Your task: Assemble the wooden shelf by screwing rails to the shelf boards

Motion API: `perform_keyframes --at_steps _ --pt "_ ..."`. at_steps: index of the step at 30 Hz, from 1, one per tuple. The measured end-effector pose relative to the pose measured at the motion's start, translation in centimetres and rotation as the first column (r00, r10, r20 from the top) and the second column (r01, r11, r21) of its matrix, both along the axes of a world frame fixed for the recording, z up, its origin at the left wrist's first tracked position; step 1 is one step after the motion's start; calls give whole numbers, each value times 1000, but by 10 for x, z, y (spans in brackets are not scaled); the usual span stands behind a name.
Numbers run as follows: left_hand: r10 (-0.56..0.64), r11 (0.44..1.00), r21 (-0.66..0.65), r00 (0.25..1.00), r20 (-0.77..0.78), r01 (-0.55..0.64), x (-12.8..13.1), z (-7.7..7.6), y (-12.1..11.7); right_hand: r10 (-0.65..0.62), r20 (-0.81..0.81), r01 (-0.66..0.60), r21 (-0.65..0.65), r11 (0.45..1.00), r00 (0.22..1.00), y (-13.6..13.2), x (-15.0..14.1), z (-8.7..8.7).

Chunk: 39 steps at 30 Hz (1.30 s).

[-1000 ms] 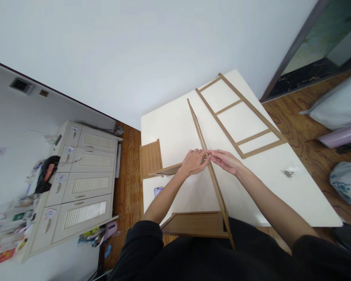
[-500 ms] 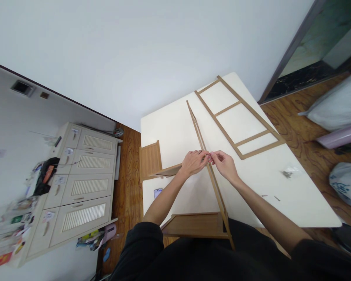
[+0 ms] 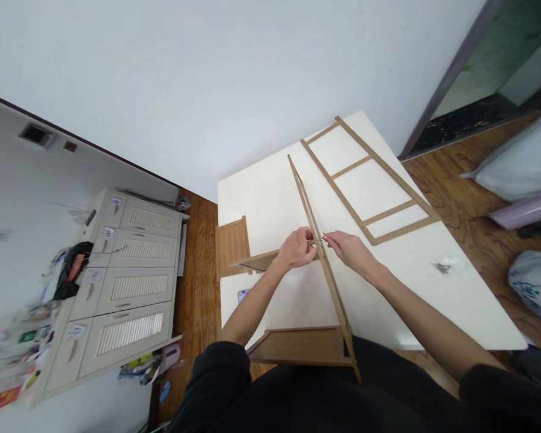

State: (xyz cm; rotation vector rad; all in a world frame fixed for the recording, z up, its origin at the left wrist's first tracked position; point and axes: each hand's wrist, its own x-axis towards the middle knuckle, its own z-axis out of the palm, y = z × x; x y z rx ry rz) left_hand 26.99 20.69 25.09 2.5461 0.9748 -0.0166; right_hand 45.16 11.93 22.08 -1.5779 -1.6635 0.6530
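A wooden side frame stands on edge across the white table, its near end by my body. My left hand is closed around the end of a middle wooden panel, where it meets the frame. On the frame's other side, my right hand pinches a thin, dark metal piece close to the joint; it is too small to tell whether it is a screw or a key. A lower wooden panel joins the frame near my body.
A second ladder-like wooden frame lies flat at the far right. Another wooden panel rests at the table's left edge, near a phone. Small hardware in a clear bag lies to the right. A white cabinet stands at left.
My hands were together at the joint. My right hand has drawn back slightly to the right, and my left fingers have curled around the panel's end. My right forearm has shifted over the loose hardware.
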Motion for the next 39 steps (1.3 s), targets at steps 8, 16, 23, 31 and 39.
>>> perform_keyframes --at_steps 8,16,23,31,39 --pt "-127 989 67 988 -87 133 -8 2 2 -22 -61 22 1 1000 998 1 0 2" --pt "-85 988 92 925 -370 127 -12 10 0 -24 -264 -6 -113 994 964 3 1 0" --pt "-120 979 111 920 -373 173 -10 7 6 -108 -409 15 -225 974 906 0 -1 3" --pt "-128 974 125 911 -392 191 -9 5 4 -43 -370 -12 -145 989 928 -1 2 1" --pt "-123 975 125 916 -382 182 -10 4 3 -11 -296 -33 -143 989 955 -7 8 -21"
